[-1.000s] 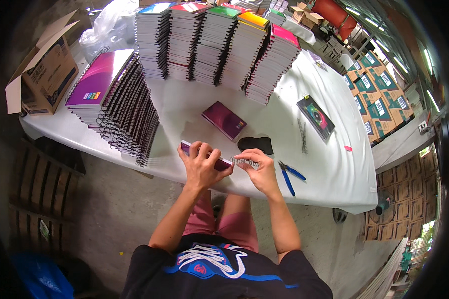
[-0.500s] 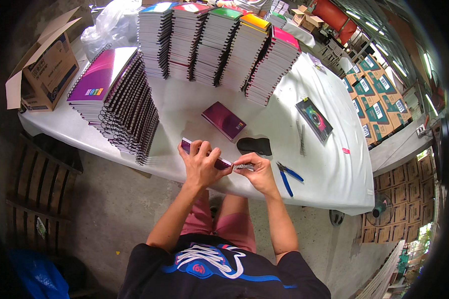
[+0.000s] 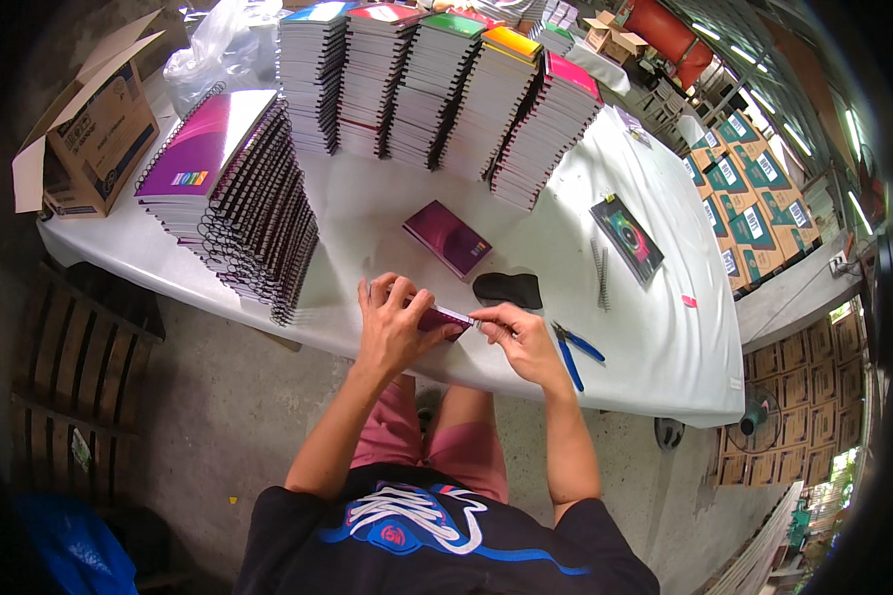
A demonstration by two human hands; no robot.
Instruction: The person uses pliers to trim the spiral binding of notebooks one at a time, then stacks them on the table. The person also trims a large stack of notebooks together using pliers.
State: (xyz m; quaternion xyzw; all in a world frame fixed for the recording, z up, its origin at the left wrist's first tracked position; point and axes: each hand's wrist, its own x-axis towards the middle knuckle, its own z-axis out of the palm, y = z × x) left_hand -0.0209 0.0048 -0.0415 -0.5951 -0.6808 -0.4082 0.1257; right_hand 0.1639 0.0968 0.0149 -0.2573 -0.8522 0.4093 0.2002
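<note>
My left hand [image 3: 392,327] is closed around a small purple notebook [image 3: 437,318], holding it tilted above the near edge of the table. At the notebook's right end, my right hand [image 3: 528,347] pinches a thin metal spiral coil [image 3: 477,324] against the corner. Fingers cover most of the coil, so how far it runs through the holes is hidden. Beyond my hands a second purple notebook [image 3: 446,239] lies flat. A black pouch-like item [image 3: 507,291] rests just past my right hand, and blue-handled cutting pliers [image 3: 575,351] lie to its right.
A tall stack of purple spiral notebooks [image 3: 253,213] stands at the left, beside an open carton [image 3: 99,139]. Several coloured notebook stacks [image 3: 422,94] line the back. Loose coils [image 3: 600,273] and a black notebook [image 3: 627,238] lie right on the white-covered table [image 3: 665,367].
My right hand has shifted slightly right and turned, its fingers now pinching at the notebook's corner. The coil, plainer to see before, is mostly covered. My left hand keeps its hold, tilting the notebook slightly.
</note>
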